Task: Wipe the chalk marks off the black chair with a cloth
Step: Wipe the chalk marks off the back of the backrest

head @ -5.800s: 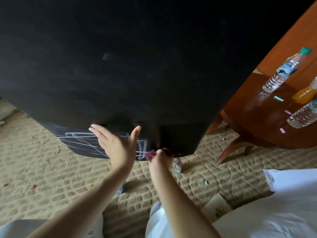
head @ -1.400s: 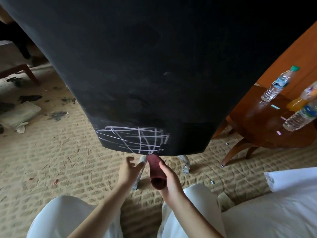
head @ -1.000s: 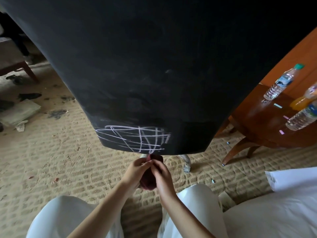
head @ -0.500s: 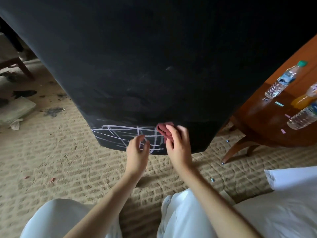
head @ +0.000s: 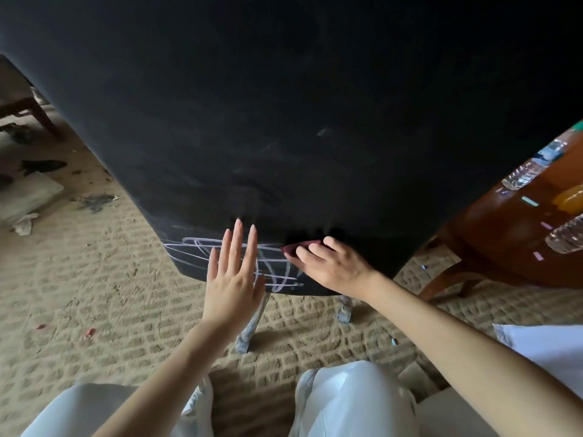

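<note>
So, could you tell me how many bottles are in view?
3, all on the wooden table: a green-capped bottle farthest, an orange bottle midway, a clear bottle nearest. Others may sit beyond the frame.

- black chair: matte black panel, upright, fills the upper frame; faint pale smudges mid-panel
- chalk marks: whitish-lilac scribble of crossing lines, low on the panel just above its bottom edge; middle part hidden
- cloth: small, dark red, bunched; against the panel at the scribble's right end, under right hand fingers
</note>
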`<state>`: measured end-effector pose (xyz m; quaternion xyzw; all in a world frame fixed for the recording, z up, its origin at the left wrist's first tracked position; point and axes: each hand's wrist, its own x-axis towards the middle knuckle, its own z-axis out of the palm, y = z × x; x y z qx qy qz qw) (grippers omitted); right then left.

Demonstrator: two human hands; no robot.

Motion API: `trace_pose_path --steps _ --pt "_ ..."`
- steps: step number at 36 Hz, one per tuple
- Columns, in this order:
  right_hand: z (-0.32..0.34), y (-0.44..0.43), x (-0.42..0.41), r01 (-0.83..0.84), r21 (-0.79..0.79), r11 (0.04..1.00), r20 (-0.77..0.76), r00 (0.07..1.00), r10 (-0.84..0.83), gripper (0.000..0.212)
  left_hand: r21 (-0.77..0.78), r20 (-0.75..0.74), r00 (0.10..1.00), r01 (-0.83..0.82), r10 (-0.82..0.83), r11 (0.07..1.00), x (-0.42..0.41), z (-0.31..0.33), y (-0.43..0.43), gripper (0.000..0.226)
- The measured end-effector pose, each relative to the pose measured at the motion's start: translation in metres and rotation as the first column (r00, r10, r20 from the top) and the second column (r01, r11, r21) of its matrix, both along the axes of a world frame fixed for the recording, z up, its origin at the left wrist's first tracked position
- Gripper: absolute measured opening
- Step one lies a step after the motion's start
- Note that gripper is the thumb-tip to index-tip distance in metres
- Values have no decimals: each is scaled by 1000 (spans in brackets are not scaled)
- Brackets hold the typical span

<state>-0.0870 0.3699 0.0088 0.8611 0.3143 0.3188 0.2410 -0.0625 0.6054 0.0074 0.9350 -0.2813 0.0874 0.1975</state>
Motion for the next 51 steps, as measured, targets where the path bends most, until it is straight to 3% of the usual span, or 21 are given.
trace_pose_path --steps 9,11,15,17,20,23,26,31,36,38,41,43,47,49,51 --pt "-20 -19 -12 51 -26 998 -248 967 -56 27 47 -64 998 2 1 999 7 -4 1 100" --pt "-28 -21 -19 115 -59 992 -356 926 -129 18 46 -72 997 4 -1 999 6 -4 0 101" --pt "-34 -13 -33 300 -1 954 -526 811 -256 35 40 -88 996 33 -29 999 2 -2 -1 98" --pt "-19 -9 -37 268 36 963 -509 834 -213 28 35 -100 994 53 -49 998 1 -1 1 96" --pt "23 8 -32 64 117 991 -386 923 -14 18 27 -84 995 62 -59 998 -1 1 5 92" --pt "59 37 -10 -91 199 976 -167 978 125 31 6 -43 999 21 -20 1000 -4 3 7 80" --pt "67 53 11 -123 197 973 -112 983 147 24 -10 -6 1000 -11 11 1000 -7 6 6 73" --pt "45 43 19 -114 172 978 -165 976 143 9 8 20 999 -47 47 999 -2 -1 4 71" --pt "12 25 14 -58 182 982 -237 966 101 2 -48 -17 994 -105 105 993 -8 1 -8 84" --pt "-4 17 8 47 199 979 -331 943 23 13 -46 -25 993 -113 112 993 -8 0 -10 85" --pt "-26 10 -8 195 -20 981 -518 837 -177 23 -12 -38 995 -93 92 996 -4 -2 -10 88" --pt "-36 12 -15 227 -170 959 -542 791 -283 15 15 -30 996 -79 80 997 -3 -3 -8 92" --pt "-35 19 -15 205 -282 937 -572 749 -336 13 38 -24 999 -34 35 999 -5 -3 -7 93" --pt "-24 20 -15 162 -225 961 -575 774 -265 18 33 -23 999 -21 22 999 -5 -3 -5 92" --pt "-3 23 -13 103 -49 993 -530 840 -113 25 28 -7 1000 -16 16 999 -4 -4 -2 90"
